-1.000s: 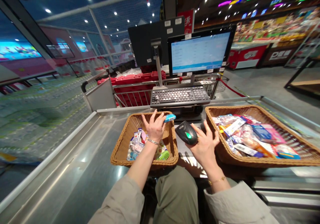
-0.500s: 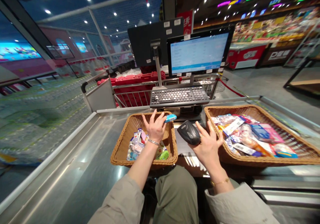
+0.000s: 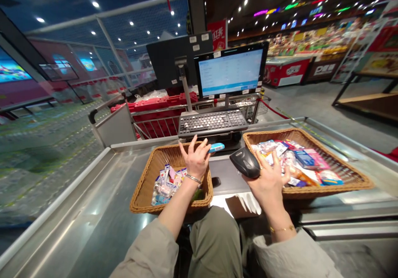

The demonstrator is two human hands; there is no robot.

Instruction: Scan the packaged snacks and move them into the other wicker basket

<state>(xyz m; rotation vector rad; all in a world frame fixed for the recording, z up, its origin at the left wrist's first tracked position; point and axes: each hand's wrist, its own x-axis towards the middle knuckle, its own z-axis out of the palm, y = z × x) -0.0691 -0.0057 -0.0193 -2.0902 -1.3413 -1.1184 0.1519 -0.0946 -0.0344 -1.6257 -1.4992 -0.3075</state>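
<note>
My left hand (image 3: 195,160) hovers over the left wicker basket (image 3: 143,187) and pinches a small blue packet (image 3: 216,147) between thumb and fingertips, the other fingers spread. My right hand (image 3: 270,182) grips a black handheld barcode scanner (image 3: 245,162) at the near-left rim of the right wicker basket (image 3: 351,174). The scanner's head points left, toward the blue packet. The left basket holds several small wrapped snacks (image 3: 166,182). The right basket is heaped with several coloured packets (image 3: 298,162).
A keyboard (image 3: 212,122) and a lit monitor (image 3: 230,72) stand just behind the baskets on the steel checkout counter (image 3: 102,211). A red-filled shopping cart (image 3: 158,112) sits behind. A small dark object (image 3: 215,182) lies between the baskets.
My right hand has carried the scanner up and to the right, onto the right basket's rim. The left hand keeps holding the blue packet. The camera view has shifted right.
</note>
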